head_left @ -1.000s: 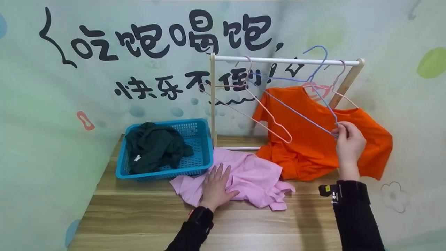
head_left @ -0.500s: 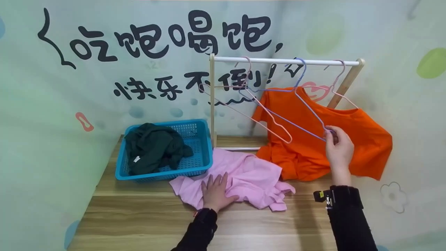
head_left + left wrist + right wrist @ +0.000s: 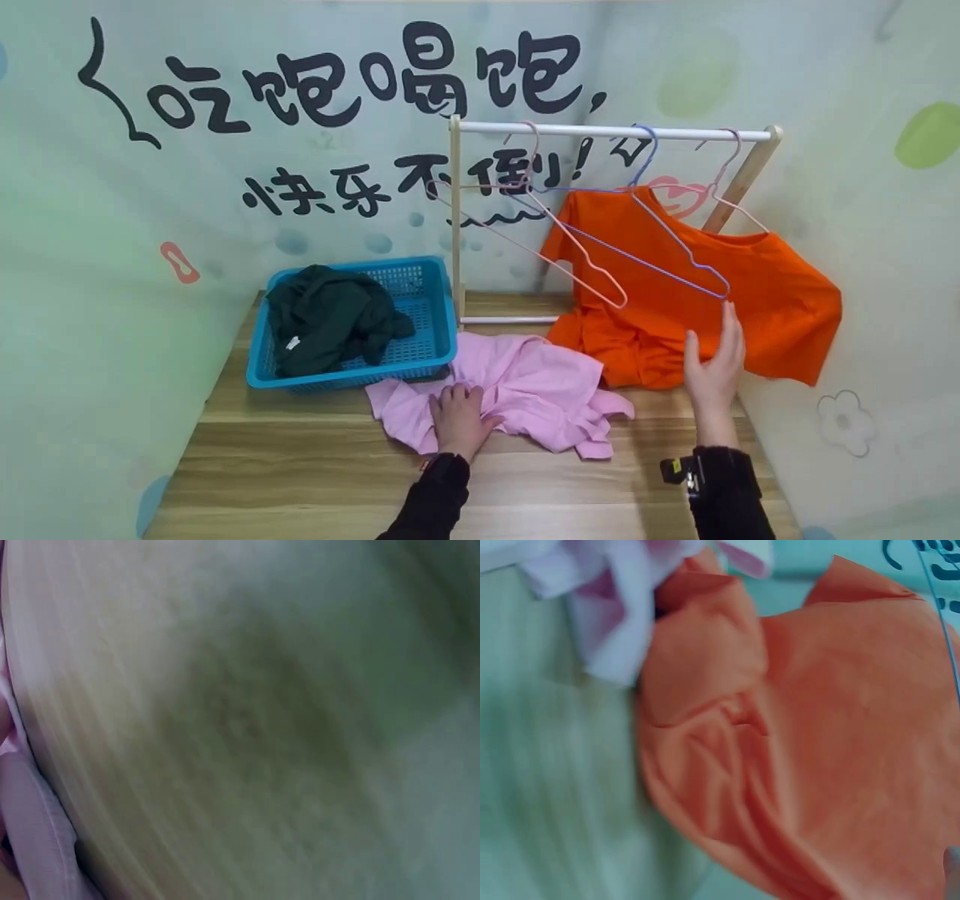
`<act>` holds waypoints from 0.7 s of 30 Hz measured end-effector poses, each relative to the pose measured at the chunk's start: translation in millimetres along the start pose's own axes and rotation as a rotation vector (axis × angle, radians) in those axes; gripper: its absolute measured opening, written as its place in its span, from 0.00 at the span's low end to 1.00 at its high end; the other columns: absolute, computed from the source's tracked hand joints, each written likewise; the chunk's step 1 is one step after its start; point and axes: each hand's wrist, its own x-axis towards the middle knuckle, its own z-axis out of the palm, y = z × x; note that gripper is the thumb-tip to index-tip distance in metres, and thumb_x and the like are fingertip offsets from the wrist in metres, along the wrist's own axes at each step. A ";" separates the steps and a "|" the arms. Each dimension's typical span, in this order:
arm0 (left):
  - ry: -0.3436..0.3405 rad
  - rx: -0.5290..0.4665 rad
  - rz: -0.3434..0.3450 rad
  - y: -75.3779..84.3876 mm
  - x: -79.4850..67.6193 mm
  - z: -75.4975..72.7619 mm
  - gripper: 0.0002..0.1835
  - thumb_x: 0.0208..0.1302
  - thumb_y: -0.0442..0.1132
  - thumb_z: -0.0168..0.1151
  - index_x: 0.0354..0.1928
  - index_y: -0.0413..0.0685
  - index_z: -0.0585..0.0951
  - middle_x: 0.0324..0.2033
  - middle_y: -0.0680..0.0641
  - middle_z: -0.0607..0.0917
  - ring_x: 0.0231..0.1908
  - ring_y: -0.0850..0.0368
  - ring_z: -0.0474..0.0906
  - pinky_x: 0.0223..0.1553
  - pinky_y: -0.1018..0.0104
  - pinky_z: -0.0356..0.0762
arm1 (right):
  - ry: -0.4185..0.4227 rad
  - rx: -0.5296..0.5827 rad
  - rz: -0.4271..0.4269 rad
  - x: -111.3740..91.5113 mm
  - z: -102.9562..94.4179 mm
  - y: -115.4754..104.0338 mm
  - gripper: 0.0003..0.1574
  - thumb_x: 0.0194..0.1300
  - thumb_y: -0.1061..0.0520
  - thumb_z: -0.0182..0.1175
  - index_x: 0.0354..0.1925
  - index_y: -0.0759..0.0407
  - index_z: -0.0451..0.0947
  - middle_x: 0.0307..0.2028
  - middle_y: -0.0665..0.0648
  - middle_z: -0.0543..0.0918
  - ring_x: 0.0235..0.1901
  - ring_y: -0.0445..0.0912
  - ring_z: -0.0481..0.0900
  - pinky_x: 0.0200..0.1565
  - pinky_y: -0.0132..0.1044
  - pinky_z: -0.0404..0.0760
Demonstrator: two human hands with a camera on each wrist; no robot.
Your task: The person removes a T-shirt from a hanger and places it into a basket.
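In the head view my left hand [image 3: 459, 421] is on a crumpled pink garment [image 3: 532, 390] on the wooden table, its fingers bent and gathering the cloth. At the left edge of the left wrist view, a bit of pink garment [image 3: 37, 832] shows beside the fingers. My right hand [image 3: 716, 367] is apart from everything, fingers extended, just below the lower corner of a blue hanger [image 3: 679, 232]. That hanger hangs bare from the rail [image 3: 585, 130] of a small clothes rack. Behind it an orange T-shirt [image 3: 652, 285] hangs on a pink hanger [image 3: 724, 172].
A bare pink hanger [image 3: 592, 255] hangs at the rail's left. Left of the rack, a blue plastic basket [image 3: 427, 300] holds a dark green garment [image 3: 330, 322]. The wooden table [image 3: 315, 480] meets a printed backdrop [image 3: 187, 225].
My right hand has put the blue hanger on the rail, let go of it and lowered. My left hand has moved slightly nearer, fingers curling, and the pink garment has shifted a little toward me.
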 end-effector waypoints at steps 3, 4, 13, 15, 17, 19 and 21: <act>0.011 -0.005 -0.013 -0.2 0.4 1.0 0.29 0.49 0.63 0.74 0.44 0.49 0.83 0.44 0.41 0.79 0.52 0.39 0.70 0.57 0.31 0.63 | -0.007 0.013 -0.017 -16.5 1.0 5.5 0.39 0.64 0.66 0.61 0.72 0.62 0.63 0.69 0.67 0.66 0.67 0.62 0.62 0.70 0.52 0.56; 0.016 -0.004 -0.011 -0.4 1.0 1.4 0.28 0.49 0.62 0.74 0.43 0.49 0.83 0.43 0.41 0.79 0.52 0.39 0.71 0.56 0.31 0.64 | -0.012 0.015 -0.021 -20.8 1.1 6.9 0.39 0.64 0.66 0.61 0.71 0.63 0.63 0.69 0.67 0.67 0.67 0.63 0.63 0.70 0.53 0.57; 0.011 -0.107 0.028 -0.5 3.7 -3.2 0.17 0.45 0.38 0.79 0.39 0.46 0.84 0.43 0.39 0.80 0.49 0.36 0.73 0.55 0.29 0.65 | -0.128 -0.002 0.052 -40.2 1.3 16.3 0.38 0.65 0.63 0.61 0.71 0.63 0.63 0.68 0.66 0.68 0.67 0.64 0.63 0.68 0.56 0.58; 0.000 -0.149 0.028 0.1 5.9 -7.7 0.16 0.47 0.35 0.77 0.40 0.45 0.83 0.41 0.40 0.80 0.48 0.37 0.73 0.54 0.31 0.67 | -0.142 -0.006 0.059 -41.4 0.7 17.4 0.38 0.65 0.64 0.61 0.71 0.64 0.64 0.68 0.67 0.68 0.66 0.64 0.63 0.68 0.57 0.58; 0.008 -0.212 0.041 0.4 10.2 -14.0 0.15 0.49 0.32 0.74 0.40 0.44 0.82 0.38 0.40 0.79 0.45 0.38 0.74 0.50 0.36 0.71 | -0.153 -0.008 0.067 -42.5 -0.1 18.1 0.37 0.65 0.64 0.62 0.70 0.65 0.64 0.68 0.67 0.68 0.66 0.64 0.63 0.68 0.56 0.58; 0.025 -0.275 0.069 0.9 16.7 -22.7 0.14 0.50 0.29 0.72 0.39 0.43 0.81 0.36 0.41 0.77 0.42 0.40 0.74 0.46 0.43 0.74 | -0.162 -0.006 0.070 -43.4 -0.8 18.8 0.36 0.65 0.65 0.62 0.70 0.66 0.65 0.67 0.68 0.68 0.66 0.65 0.63 0.68 0.56 0.59; 0.062 -0.337 0.110 1.3 25.0 -31.5 0.13 0.51 0.26 0.70 0.39 0.41 0.79 0.35 0.41 0.75 0.38 0.42 0.74 0.42 0.49 0.76 | -0.171 -0.003 0.069 -44.7 -1.8 19.4 0.36 0.65 0.65 0.61 0.69 0.67 0.65 0.67 0.68 0.68 0.66 0.65 0.63 0.68 0.57 0.58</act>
